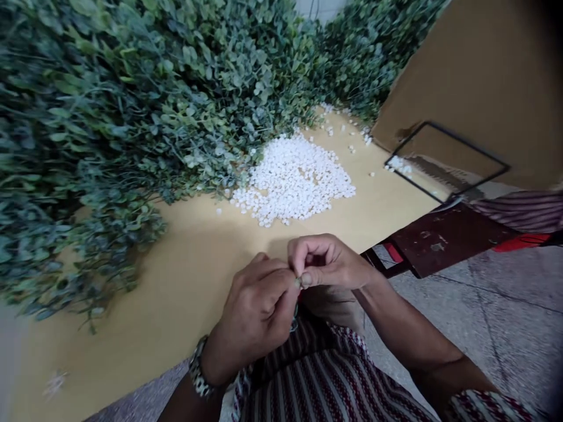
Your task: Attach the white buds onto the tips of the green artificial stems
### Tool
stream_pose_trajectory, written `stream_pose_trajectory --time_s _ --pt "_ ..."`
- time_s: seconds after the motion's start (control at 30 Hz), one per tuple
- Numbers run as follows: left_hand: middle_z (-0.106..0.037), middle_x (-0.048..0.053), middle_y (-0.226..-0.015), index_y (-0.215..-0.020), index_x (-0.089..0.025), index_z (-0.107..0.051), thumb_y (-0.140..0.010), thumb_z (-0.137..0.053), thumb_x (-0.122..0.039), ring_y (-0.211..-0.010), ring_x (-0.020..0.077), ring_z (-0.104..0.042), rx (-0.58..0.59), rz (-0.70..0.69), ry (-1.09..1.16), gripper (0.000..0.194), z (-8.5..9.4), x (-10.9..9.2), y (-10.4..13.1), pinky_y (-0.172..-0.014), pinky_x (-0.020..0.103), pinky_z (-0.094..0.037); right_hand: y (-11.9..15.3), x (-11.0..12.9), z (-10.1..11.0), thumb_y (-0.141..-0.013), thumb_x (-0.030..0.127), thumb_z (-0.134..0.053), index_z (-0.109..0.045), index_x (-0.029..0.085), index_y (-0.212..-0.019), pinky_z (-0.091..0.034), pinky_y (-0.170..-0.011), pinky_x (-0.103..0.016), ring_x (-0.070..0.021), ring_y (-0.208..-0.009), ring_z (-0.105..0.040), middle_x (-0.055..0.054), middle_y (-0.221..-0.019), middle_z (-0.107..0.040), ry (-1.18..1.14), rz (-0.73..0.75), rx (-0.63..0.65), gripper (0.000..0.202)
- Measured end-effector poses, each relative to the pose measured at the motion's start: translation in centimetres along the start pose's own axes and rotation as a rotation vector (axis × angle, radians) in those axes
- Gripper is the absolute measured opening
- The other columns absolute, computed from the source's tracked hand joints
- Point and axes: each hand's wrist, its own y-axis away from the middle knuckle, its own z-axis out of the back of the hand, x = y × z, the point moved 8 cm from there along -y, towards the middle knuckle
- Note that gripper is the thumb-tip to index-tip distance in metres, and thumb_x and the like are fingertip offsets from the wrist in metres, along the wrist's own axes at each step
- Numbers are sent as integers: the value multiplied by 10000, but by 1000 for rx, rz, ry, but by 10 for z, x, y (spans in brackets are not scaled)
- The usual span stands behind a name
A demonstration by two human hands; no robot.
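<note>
My left hand (pixel 259 305), with a watch on its wrist, is closed in a pinch just past the near edge of the yellow table (pixel 189 258). My right hand (pixel 329 261) is pinched against it, thumb and forefinger meeting the left fingertips. Between the fingertips shows a tiny greenish piece (pixel 298 282), mostly hidden, and a bit of green leaf or strand (pixel 294 322) hangs below the left fingers. Beyond my hands lies a heap of small white pieces (pixel 294 179).
Bushy green artificial foliage (pixel 167 99) covers the table's far and left side. At the right stand a cardboard sheet (pixel 479 88) and a black wire frame (pixel 470 140). A dark red stool (pixel 444 240) is below the table edge.
</note>
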Motion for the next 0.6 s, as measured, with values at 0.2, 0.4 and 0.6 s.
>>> stream_pose_trajectory --time_s 0.2,0.4,0.6 --pt "-500 3 -559 -575 -134 -525 -821 -471 -76 -561 102 -448 -19 72 134 258 -7 8 0 -565 253 -378 13 8 3 -765 193 -670 -596 151 -761 -438 -533 -179 -63 -586 -529 26 -652 -565 211 -30 -111 85" --pt "-656 64 -745 -762 -129 -647 -809 -574 -127 -685 133 -597 -134 309 637 86 -8 13 28 -612 244 -474 37 22 29 -801 288 -641 -651 202 -926 -475 -623 -242 -102 -671 -563 0 -753 -602 224 202 -380 152" --pt "-663 44 -819 -735 -133 -643 -767 -575 -120 -743 140 -608 245 596 583 77 -105 36 79 -691 249 -493 49 13 47 -823 262 -608 -655 202 -812 -444 -625 -257 -115 -649 -541 0 -708 -589 404 204 -525 77"
